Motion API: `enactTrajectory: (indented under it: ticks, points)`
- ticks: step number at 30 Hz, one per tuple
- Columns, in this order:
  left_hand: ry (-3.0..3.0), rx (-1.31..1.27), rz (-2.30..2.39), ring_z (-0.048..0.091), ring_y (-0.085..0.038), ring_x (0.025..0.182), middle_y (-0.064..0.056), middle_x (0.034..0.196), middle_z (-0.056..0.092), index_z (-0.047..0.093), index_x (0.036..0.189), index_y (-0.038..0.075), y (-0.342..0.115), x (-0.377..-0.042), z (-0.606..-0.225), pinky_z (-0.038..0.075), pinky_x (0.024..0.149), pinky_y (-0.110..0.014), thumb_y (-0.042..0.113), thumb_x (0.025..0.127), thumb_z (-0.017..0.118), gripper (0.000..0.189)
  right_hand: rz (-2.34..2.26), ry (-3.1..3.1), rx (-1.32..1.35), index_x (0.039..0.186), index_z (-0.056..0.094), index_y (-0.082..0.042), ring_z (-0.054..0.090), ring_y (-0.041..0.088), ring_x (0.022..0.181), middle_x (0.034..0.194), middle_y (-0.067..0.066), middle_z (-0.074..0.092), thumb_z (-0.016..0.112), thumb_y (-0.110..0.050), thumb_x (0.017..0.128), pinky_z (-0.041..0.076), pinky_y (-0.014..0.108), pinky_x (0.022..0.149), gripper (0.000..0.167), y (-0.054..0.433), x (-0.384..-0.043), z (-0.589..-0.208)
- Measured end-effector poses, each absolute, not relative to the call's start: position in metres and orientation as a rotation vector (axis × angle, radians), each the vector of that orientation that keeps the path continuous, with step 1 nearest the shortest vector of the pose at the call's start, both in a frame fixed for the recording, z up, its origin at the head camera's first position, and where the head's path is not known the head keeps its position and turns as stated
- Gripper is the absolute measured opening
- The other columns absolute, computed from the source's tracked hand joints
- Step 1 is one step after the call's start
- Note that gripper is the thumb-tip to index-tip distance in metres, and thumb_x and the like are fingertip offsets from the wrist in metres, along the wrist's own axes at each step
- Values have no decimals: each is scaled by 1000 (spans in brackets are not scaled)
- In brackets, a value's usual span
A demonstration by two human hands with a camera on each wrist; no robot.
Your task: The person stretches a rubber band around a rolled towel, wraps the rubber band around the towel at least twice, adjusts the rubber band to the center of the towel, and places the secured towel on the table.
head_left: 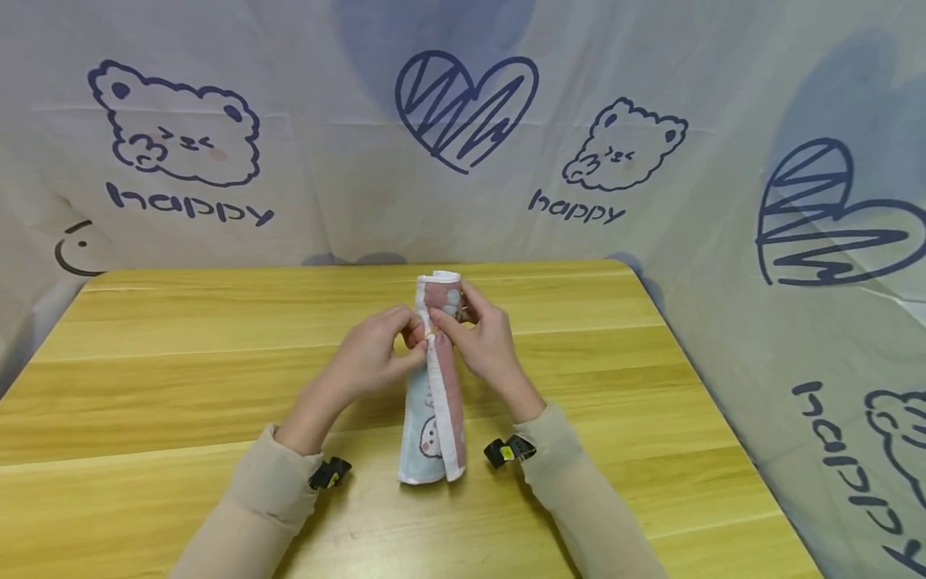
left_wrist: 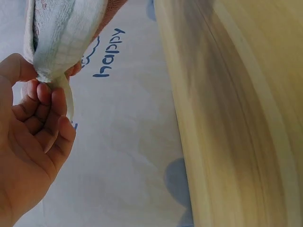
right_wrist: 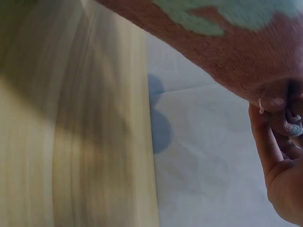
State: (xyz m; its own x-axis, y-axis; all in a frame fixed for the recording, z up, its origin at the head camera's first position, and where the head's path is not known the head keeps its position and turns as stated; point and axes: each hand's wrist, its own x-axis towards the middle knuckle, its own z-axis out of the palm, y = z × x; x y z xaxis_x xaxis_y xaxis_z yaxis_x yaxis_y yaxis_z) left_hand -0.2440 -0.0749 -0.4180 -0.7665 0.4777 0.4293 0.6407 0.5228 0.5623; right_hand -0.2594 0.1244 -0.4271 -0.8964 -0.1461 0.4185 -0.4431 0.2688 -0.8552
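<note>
A folded towel (head_left: 447, 402), pink and pale blue with white edges and a printed cartoon face, is held up lengthwise above the table, gathered narrow near its upper middle. My left hand (head_left: 376, 346) pinches it at the gather from the left, thumb against curled fingers. From the right, my right hand (head_left: 486, 334) grips it, the thumb in front and the fingers behind. A thin yellowish line crosses the gather between the hands; what it is I cannot tell. In the left wrist view, a pale narrow strip (left_wrist: 69, 101) hangs by the left fingertips. The right wrist view shows the towel's pink side (right_wrist: 227, 52) bunched at the right fingers.
The wood-grain table (head_left: 181, 386) spreads out on both sides of the towel. Behind it and to the right hangs a light cloth (head_left: 325, 177) printed with hearts, bears and lettering. Each wrist wears a small black device (head_left: 509, 452) at the sleeve cuff.
</note>
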Motion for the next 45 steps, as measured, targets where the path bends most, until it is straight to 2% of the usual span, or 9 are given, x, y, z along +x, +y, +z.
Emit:
enactTrajectory:
  ticks: [10, 13, 16, 20, 23, 26, 34, 38, 45]
  points:
    - [-2454, -1191, -868, 52, -15, 82, 2, 86, 54, 55, 89, 15, -58, -240, -420, 47, 69, -30, 11, 86, 71, 17, 1565, -2259, 363, 130, 69, -3, 67, 18, 75, 93, 16, 74, 82, -11, 90, 51, 19, 60, 43, 135, -272, -437]
    - [-2507, -1158, -932, 53, -16, 83, 2, 88, 54, 55, 90, 15, -60, -239, -422, 47, 69, -31, 9, 86, 71, 17, 1631, -2268, 337, 133, 67, -2, 66, 14, 73, 94, 16, 73, 82, -12, 91, 51, 19, 59, 46, 136, -273, -438]
    - [-2556, -1090, -1019, 56, -19, 84, 1, 90, 57, 56, 92, 14, -65, -241, -423, 48, 72, -33, 8, 88, 71, 17, 1815, -2251, 327, 138, 61, -1, 66, 10, 71, 99, 17, 72, 81, -13, 92, 54, 22, 57, 52, 135, -273, -437]
    - [-2573, -1036, -1168, 58, -21, 83, -1, 93, 61, 59, 95, 12, -72, -245, -422, 49, 70, -33, 7, 91, 70, 13, 2139, -2181, 321, 145, 54, -1, 67, 10, 72, 115, 19, 68, 76, -12, 95, 59, 28, 58, 55, 137, -272, -431]
    - [-2557, -1035, -1293, 60, -19, 85, -3, 95, 63, 60, 96, 10, -77, -248, -420, 50, 68, -32, 6, 93, 68, 9, 2277, -2184, 373, 150, 50, -1, 69, 14, 83, 131, 21, 62, 69, -11, 99, 62, 33, 65, 55, 141, -271, -426]
    - [-2548, -1038, -1386, 63, -20, 90, -5, 97, 64, 61, 98, 8, -79, -250, -420, 53, 69, -32, 4, 95, 68, 8, 2334, -2217, 428, 153, 46, -1, 69, 17, 93, 137, 24, 59, 66, -8, 99, 62, 38, 73, 59, 145, -271, -424]
    - [-2465, -992, -1376, 63, -18, 88, -4, 98, 65, 67, 103, 7, -82, -251, -418, 51, 68, -34, 2, 96, 69, 9, 2344, -2179, 399, 152, 49, -3, 73, 18, 89, 132, 24, 63, 71, -4, 97, 63, 38, 70, 60, 143, -270, -421]
    - [-2384, -980, -1267, 63, -17, 88, -3, 99, 65, 71, 103, 9, -81, -250, -415, 50, 68, -33, 8, 98, 72, 5, 2301, -2164, 376, 150, 50, -3, 73, 19, 86, 131, 22, 64, 74, -5, 96, 63, 37, 68, 59, 139, -267, -421]
    - [-2310, -939, -1077, 68, -21, 87, -4, 96, 67, 79, 98, 8, -76, -245, -414, 54, 71, -36, 9, 90, 81, 8, 2201, -2141, 330, 143, 55, -1, 70, 15, 75, 108, 13, 65, 78, -3, 92, 62, 33, 63, 56, 130, -261, -419]
